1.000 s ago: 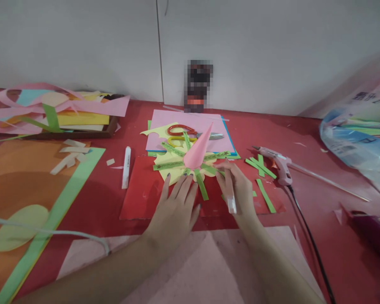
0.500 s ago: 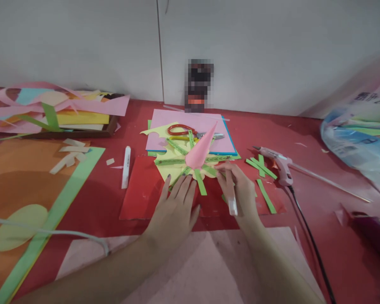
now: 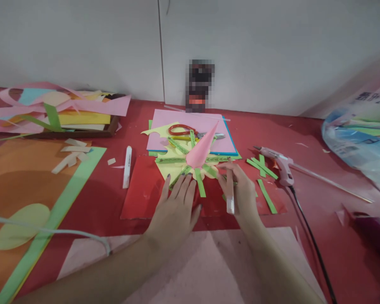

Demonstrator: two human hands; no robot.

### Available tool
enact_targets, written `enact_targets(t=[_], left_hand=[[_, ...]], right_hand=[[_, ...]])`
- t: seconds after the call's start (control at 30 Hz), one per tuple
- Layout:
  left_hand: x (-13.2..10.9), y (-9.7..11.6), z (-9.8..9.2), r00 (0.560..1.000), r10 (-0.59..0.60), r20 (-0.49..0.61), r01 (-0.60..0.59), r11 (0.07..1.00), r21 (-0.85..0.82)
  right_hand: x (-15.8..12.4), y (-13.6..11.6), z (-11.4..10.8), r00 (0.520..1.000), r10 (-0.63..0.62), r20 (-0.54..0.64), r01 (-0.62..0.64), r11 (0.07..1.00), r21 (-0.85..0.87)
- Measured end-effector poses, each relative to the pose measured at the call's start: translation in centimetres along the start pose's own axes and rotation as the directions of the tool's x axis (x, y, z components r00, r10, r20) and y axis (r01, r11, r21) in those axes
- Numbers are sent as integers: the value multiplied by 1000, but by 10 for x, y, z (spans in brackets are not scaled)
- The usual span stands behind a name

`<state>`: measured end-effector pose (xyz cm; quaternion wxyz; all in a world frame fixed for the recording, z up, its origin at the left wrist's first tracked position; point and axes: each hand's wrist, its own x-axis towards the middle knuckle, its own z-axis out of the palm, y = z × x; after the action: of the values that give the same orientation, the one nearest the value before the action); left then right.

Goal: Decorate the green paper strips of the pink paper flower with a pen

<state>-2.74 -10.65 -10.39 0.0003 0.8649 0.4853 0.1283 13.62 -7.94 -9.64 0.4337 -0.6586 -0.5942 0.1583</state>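
A pink paper cone (image 3: 201,148) stands tilted at the centre of a pale yellow paper piece (image 3: 165,171). Green paper strips (image 3: 200,183) fan out from its base, some with dark patterns drawn on them. My left hand (image 3: 177,202) lies flat, fingers spread, with the fingertips on the near strips and yellow paper. In my right hand (image 3: 240,185) is a white marker pen (image 3: 230,192), pinched at the right side of the cone; its tip is hidden by my fingers. Beneath the paper lies a red board (image 3: 142,194).
Red-handled scissors (image 3: 181,129) rest on stacked pink paper (image 3: 158,120) behind. A second marker (image 3: 127,167) lies left. To the right are loose green strips (image 3: 266,196) and a corded glue gun (image 3: 284,169). A tray (image 3: 82,134) of paper scraps stands back left; a plastic bag (image 3: 345,131) sits far right.
The marker in my right hand has tilted slightly, its rear end shifting a little left and up. My left hand stays on the paper. The whole view has shifted slightly.
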Motion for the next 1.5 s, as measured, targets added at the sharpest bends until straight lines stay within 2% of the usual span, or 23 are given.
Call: enact_targets(t=[0.13,0.27,0.33,0.47,0.63,0.73,0.9,1.2,1.37,1.5], left_hand=[[-1,1,-1,1000,0,-13,1,1000,13],[-2,2,0,999,1,-43,1,1000,31],[-2,2,1,998,36,-54,-34,999,38],[-2,2,2,990,127,-67,-124,991,47],[-3,2,2,977,183,-107,-178,983,48],[-3,2,2,974,199,-111,-195,980,44],[-2,2,0,979,192,-66,-190,981,35],[-2,3,-1,985,172,-34,-170,984,55],[-1,4,-2,985,166,-36,-164,985,57],[-1,3,-2,984,174,-40,-171,983,67]], right_hand=[[1,1,-2,999,-40,-18,38,995,-96],[3,5,-3,985,-120,-127,87,968,-235],[4,5,-4,974,-117,-191,75,973,-216],[2,-4,-7,965,-69,-252,63,997,-33],[-4,-14,-4,990,15,-143,16,976,216],[-5,-13,3,999,14,-48,4,933,360],[2,-8,10,992,0,123,-46,930,365],[7,-4,14,989,65,133,-114,905,410],[7,-2,16,987,34,156,-92,918,385],[7,-2,16,991,25,131,-72,925,373]])
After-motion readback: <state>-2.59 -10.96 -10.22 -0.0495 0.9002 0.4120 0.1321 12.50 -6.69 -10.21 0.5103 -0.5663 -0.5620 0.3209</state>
